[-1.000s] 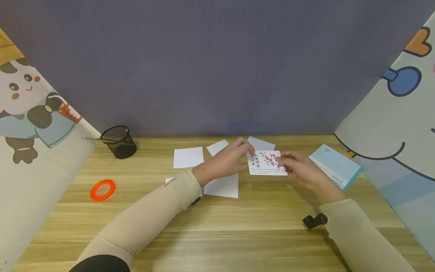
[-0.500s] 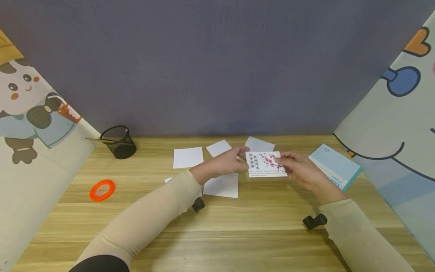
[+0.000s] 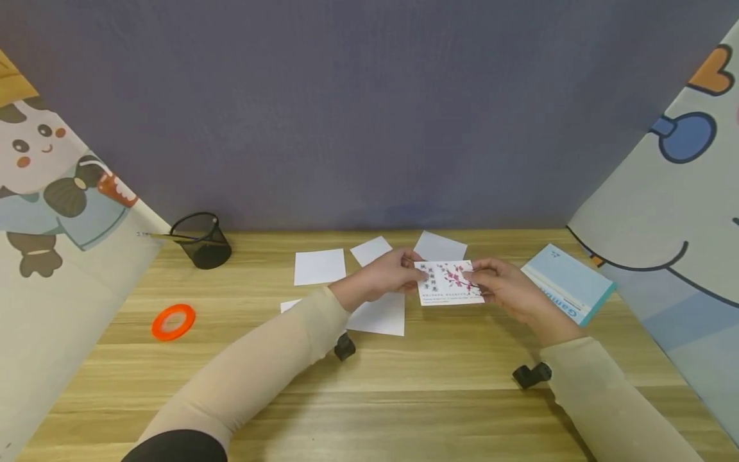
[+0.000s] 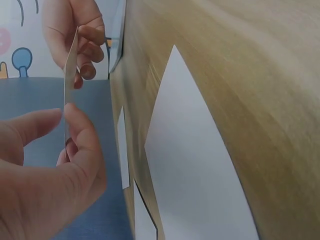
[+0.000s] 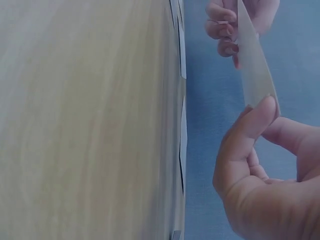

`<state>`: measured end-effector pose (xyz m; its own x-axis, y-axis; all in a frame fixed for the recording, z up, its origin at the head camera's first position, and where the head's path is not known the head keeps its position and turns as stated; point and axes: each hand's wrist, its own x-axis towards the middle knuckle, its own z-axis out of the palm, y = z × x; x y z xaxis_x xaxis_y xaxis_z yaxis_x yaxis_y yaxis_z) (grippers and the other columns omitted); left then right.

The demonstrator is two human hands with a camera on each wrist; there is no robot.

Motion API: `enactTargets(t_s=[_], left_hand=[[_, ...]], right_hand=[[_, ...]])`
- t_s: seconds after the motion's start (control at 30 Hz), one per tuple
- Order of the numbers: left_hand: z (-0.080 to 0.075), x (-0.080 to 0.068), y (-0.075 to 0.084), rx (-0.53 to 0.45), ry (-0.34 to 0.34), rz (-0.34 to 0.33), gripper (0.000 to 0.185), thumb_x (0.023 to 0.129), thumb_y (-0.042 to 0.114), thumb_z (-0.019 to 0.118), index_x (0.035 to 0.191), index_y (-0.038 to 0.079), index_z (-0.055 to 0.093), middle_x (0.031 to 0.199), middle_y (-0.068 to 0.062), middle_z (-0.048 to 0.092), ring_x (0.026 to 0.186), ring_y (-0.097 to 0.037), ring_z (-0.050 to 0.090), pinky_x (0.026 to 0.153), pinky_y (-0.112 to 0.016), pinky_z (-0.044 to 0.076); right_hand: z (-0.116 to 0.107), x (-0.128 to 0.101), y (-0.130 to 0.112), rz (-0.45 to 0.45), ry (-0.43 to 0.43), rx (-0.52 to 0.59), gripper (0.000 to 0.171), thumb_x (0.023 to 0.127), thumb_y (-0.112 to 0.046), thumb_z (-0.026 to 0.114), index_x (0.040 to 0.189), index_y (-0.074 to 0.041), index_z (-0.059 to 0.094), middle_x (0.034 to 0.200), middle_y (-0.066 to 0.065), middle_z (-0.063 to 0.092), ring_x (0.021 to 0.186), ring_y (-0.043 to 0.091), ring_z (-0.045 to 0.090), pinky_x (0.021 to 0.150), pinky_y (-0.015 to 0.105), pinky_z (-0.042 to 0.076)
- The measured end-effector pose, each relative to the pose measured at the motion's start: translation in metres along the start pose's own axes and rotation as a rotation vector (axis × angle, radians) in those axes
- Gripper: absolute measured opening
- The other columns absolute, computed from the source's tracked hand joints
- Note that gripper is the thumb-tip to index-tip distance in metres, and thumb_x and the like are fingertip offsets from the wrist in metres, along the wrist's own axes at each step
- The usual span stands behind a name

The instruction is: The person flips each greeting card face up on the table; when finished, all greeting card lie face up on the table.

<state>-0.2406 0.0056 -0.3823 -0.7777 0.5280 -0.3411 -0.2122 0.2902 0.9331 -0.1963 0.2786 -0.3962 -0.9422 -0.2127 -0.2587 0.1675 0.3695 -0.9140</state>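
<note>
A white card [image 3: 441,292] printed with pink blossom branches and dark characters is held above the wooden table, its printed side towards the head camera. My left hand [image 3: 388,276] pinches its left edge between thumb and fingers. At the opposite edge, my right hand [image 3: 510,292] holds it with the thumb on the printed side and fingers behind. The left wrist view shows the card [image 4: 71,65] nearly edge-on, stretched between both hands. In the right wrist view, its plain back [image 5: 256,70] rises from the thumb and finger of my right hand [image 5: 260,185].
Several blank white cards, one of them [image 3: 319,267] flat at the left, lie around my left hand. An orange ring-shaped roll [image 3: 183,324] and a black mesh pen holder [image 3: 210,253] with a thin stick stand left. A light-blue booklet or box [image 3: 568,282] lies right.
My left hand's fingers have come off the card's front and now grip its left edge. The card has shifted slightly left and towards me, with the right hand still holding it.
</note>
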Motion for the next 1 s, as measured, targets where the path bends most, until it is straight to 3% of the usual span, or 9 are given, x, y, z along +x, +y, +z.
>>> enactTargets(t_s=[0.23,0.37,0.5,0.7,0.87,1.0], left_hand=[[0.004,0.004,-0.002,0.000,0.035,-0.002,0.041,0.102,0.010,0.071,0.139,0.003,0.054,0.108,-0.006,0.057,0.086,-0.013,0.064,0.081,-0.026,0.060],[0.008,0.006,-0.004,0.087,0.061,0.008,0.044,0.101,0.008,0.073,0.141,0.002,0.054,0.105,-0.007,0.056,0.081,-0.013,0.062,0.075,-0.025,0.058],[0.013,0.006,-0.006,0.237,0.080,0.024,0.048,0.100,0.010,0.074,0.143,0.002,0.055,0.105,-0.007,0.057,0.080,-0.013,0.060,0.073,-0.025,0.056],[0.021,0.003,-0.009,0.601,0.112,0.072,0.036,0.098,0.025,0.079,0.126,0.007,0.063,0.106,-0.004,0.067,0.082,-0.013,0.056,0.070,-0.025,0.047],[0.027,-0.001,-0.004,0.835,0.134,0.081,0.040,0.098,0.036,0.078,0.126,0.011,0.063,0.125,-0.003,0.065,0.098,-0.016,0.059,0.085,-0.030,0.051],[0.031,-0.002,-0.003,0.948,0.139,0.074,0.045,0.099,0.041,0.076,0.131,0.012,0.061,0.135,-0.004,0.063,0.111,-0.020,0.060,0.099,-0.034,0.052]], right_hand=[[0.001,0.001,-0.001,0.007,0.023,-0.089,0.061,0.109,-0.031,0.061,0.152,0.007,0.039,0.119,0.004,0.062,0.093,0.009,0.063,0.078,0.027,0.059],[0.004,0.002,-0.001,0.016,0.037,-0.126,0.060,0.109,-0.028,0.062,0.152,0.008,0.041,0.119,0.011,0.063,0.089,0.012,0.066,0.075,0.029,0.062],[0.007,0.004,-0.001,0.019,0.052,-0.197,0.058,0.109,-0.029,0.062,0.150,0.007,0.045,0.120,0.017,0.064,0.087,0.015,0.066,0.070,0.030,0.061],[0.008,0.007,0.002,0.035,0.072,-0.286,0.053,0.108,-0.030,0.064,0.144,0.006,0.051,0.118,0.019,0.066,0.083,0.015,0.066,0.067,0.030,0.059],[0.005,0.011,0.000,0.029,0.065,-0.411,0.053,0.106,-0.032,0.067,0.142,0.006,0.055,0.118,0.021,0.071,0.081,0.014,0.065,0.066,0.029,0.056],[0.003,0.014,0.000,0.022,0.051,-0.461,0.053,0.105,-0.032,0.068,0.140,0.006,0.057,0.112,0.018,0.071,0.077,0.015,0.063,0.065,0.029,0.055]])
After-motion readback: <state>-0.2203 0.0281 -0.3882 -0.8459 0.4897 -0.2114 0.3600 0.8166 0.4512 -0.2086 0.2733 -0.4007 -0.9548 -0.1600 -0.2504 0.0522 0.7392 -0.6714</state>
